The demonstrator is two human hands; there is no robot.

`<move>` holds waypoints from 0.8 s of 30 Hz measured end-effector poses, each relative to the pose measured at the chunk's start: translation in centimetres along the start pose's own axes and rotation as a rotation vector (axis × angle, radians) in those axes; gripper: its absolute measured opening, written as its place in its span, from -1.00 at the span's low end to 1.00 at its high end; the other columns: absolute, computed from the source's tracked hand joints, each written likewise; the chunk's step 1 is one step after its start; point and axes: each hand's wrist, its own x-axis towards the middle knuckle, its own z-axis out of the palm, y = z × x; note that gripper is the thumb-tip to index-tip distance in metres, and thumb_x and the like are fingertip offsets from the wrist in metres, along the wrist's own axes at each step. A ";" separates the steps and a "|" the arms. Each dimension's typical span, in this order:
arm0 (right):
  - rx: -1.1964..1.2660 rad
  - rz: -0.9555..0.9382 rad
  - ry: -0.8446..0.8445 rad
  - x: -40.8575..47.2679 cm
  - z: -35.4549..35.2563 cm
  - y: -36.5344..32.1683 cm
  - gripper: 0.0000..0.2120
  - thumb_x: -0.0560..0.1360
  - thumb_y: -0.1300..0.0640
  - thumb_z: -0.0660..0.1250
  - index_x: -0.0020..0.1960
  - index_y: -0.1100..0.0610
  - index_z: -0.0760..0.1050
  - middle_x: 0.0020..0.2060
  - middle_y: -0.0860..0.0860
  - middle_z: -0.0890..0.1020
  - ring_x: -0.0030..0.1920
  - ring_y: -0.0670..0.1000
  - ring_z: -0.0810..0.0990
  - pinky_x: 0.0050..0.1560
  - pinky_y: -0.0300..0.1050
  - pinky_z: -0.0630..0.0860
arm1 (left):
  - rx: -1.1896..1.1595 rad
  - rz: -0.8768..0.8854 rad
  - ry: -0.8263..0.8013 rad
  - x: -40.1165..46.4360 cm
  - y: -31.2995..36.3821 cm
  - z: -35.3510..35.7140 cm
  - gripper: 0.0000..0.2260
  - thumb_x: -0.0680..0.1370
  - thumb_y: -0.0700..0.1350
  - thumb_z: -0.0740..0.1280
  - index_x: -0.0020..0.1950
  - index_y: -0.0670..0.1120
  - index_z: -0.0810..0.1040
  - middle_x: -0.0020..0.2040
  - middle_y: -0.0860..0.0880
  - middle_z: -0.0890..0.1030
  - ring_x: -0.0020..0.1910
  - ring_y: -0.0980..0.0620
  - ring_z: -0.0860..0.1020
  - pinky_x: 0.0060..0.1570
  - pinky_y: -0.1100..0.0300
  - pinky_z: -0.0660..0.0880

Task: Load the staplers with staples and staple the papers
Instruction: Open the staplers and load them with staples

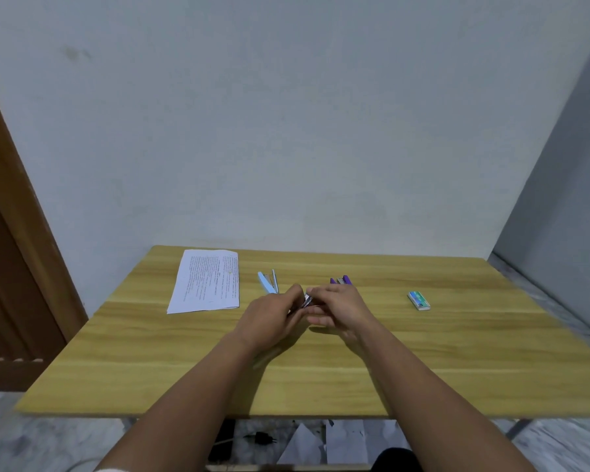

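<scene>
At the middle of the tabletop the left hand and right hand meet, both pinching a small silvery piece, probably a strip of staples, though it is too small to be sure. This looks like the loading step, and next the strip must be seated in an opened magazine. The blue stapler lies open at eleven o'clock of the hands, the purple stapler at one o'clock, the papers at ten o'clock, the staple box at three o'clock.

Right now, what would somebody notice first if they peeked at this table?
First, the left hand and right hand meeting mid-table, pinching a small shiny metal thing. Behind them lie a light blue stapler and a purple stapler. Printed papers lie far left, a small box right.
</scene>
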 end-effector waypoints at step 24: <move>-0.081 -0.074 0.089 1.7 -0.2 0.3 -0.92 0.63 0.23 0.42 0.02 0.22 0.67 -0.21 0.12 0.77 -0.24 -0.03 0.77 -0.21 -0.07 0.74 | -0.217 -0.122 -0.021 0.0 -0.3 0.3 -0.82 0.61 0.14 0.34 0.09 0.12 0.40 -0.13 0.12 0.64 -0.30 0.08 0.56 -0.28 0.11 0.48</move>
